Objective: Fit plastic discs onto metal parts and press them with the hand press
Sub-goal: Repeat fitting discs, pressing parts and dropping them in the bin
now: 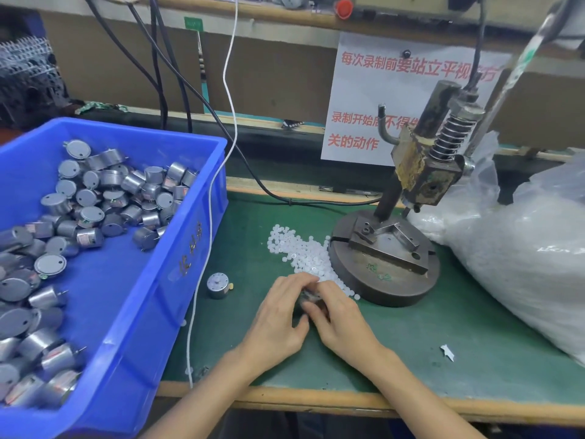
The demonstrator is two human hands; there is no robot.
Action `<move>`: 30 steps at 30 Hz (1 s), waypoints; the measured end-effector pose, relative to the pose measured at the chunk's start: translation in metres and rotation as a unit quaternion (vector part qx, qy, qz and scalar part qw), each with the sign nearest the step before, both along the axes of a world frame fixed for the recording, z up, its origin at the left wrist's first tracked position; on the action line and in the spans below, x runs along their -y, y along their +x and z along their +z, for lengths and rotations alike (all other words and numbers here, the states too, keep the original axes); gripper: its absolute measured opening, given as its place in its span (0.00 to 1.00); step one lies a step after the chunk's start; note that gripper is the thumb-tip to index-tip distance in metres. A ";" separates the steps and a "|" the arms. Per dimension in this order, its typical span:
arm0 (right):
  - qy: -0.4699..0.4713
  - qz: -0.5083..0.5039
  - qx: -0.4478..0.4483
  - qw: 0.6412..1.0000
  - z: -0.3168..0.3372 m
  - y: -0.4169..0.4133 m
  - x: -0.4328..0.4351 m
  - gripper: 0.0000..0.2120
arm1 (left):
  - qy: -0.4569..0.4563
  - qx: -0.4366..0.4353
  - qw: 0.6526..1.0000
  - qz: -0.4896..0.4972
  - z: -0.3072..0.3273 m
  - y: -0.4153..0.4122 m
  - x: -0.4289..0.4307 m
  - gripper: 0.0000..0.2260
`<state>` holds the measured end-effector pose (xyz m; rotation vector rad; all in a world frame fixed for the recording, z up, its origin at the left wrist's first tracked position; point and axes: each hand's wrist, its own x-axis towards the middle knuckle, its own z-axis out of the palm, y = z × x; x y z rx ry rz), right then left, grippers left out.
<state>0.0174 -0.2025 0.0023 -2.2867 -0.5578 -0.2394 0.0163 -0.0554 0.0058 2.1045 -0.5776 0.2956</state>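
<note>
Two hands meet at lower centre: the left hand and right hand curl their fingers together around a mostly hidden metal part, at the near edge of the plastic discs heaped against the hand press, centre right.

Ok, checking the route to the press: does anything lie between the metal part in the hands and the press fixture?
Only the loose plastic discs, heaped on the mat against the press base. They lie between the metal part, held by left hand and right hand, and the fixture. Lifted over them, the way looks free.
</note>
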 end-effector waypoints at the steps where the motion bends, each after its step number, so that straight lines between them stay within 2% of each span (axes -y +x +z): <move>1: 0.042 -0.018 -0.035 0.998 0.003 0.000 0.001 0.05 | 0.005 0.013 1.000 -0.018 0.003 0.002 0.002 0.24; 3: 0.139 -0.073 -0.118 0.981 0.011 0.002 0.008 0.05 | -0.014 0.001 0.999 -0.044 0.012 0.008 0.008 0.20; 5: 0.230 -0.117 -0.191 0.947 0.023 0.007 0.021 0.06 | -0.042 -0.034 0.997 -0.062 0.024 0.015 0.022 0.14; 7: 0.284 -0.135 -0.212 0.925 0.034 0.012 0.038 0.08 | -0.068 -0.081 0.993 -0.046 0.038 0.023 0.044 0.11; 10: 0.370 -0.184 -0.195 0.889 0.048 0.017 0.066 0.09 | -0.101 -0.167 0.981 0.006 0.056 0.039 0.086 0.10; 11: 0.378 -0.198 -0.180 0.886 0.050 0.019 0.074 0.08 | -0.111 -0.197 0.974 0.023 0.061 0.045 0.099 0.09; 13: 0.320 -0.222 -0.138 0.911 0.052 0.022 0.090 0.03 | -0.164 -0.280 0.945 0.039 0.066 0.059 0.123 0.09; 15: 0.218 -0.243 -0.097 0.940 0.051 0.028 0.099 0.08 | -0.206 -0.361 0.908 0.051 0.068 0.069 0.138 0.09; 16: 0.172 -0.252 -0.076 0.949 0.051 0.031 0.101 0.09 | -0.197 -0.377 0.903 0.056 0.068 0.072 0.141 0.07; 19: 0.086 -0.280 -0.032 0.956 0.049 0.042 0.102 0.08 | -0.103 -0.334 0.935 0.050 0.060 0.076 0.139 0.03; 22: 0.026 -0.302 -0.007 0.953 0.048 0.049 0.100 0.05 | 0.024 -0.184 0.979 0.080 0.054 0.078 0.135 0.04; 24: 0.000 -0.311 0.008 0.950 0.046 0.053 0.100 0.07 | 0.073 -0.093 0.988 0.098 0.054 0.081 0.136 0.10; 27: 0.027 -0.307 0.001 0.951 0.044 0.053 0.100 0.15 | 0.112 -0.051 0.987 0.101 0.056 0.093 0.139 0.18; 30: 0.073 -0.313 -0.015 0.947 0.050 0.051 0.107 0.15 | 0.111 -0.054 0.988 0.090 0.058 0.103 0.145 0.15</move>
